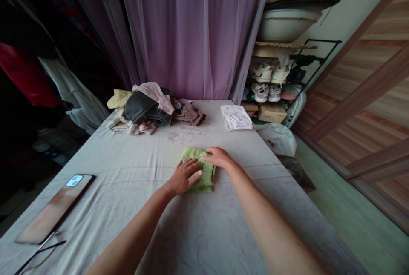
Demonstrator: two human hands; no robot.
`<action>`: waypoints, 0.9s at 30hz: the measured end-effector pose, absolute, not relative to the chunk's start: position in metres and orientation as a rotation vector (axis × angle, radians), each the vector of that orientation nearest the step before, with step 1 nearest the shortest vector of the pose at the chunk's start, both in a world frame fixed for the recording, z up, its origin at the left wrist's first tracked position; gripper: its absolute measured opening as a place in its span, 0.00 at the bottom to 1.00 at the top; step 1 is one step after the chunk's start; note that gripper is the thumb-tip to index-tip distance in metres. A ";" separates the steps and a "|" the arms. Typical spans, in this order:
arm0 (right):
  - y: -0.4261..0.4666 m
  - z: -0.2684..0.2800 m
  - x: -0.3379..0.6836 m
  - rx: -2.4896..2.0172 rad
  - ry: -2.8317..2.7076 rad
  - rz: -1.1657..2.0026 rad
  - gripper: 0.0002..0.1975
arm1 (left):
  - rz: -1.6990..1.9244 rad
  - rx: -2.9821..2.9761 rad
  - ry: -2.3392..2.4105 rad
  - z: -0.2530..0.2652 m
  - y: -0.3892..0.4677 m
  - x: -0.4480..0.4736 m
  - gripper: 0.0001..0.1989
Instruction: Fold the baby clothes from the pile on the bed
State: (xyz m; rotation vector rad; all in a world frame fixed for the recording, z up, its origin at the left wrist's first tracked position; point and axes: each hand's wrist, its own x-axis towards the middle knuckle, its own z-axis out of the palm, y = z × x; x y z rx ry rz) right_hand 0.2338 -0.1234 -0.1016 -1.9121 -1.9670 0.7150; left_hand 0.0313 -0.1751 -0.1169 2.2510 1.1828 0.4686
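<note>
A light green folded garment (208, 178) lies on the sheet-covered surface in front of me; its exact kind does not show. My left hand (185, 176) rests flat on its left side, with the fingers spread and the thumb stretched out to the right. At its upper right edge, my right hand (219, 156) has thumb and fingers drawn together on the fabric. Farther off to the right lies a folded white garment (236, 117) with a faint dark print.
A heap of clothes (140, 109) sits at the far left of the pale sheet (128, 173), beside some brown folded clothing (190, 114). A phone (54, 211) and eyeglasses (41, 249) lie near left. Behind hang purple curtains (182, 32); a shoe rack (271, 75) stands right.
</note>
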 end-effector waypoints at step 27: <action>-0.140 -0.070 0.266 -1.387 -1.742 1.243 0.15 | 0.729 1.177 0.924 -0.073 -0.130 0.057 0.26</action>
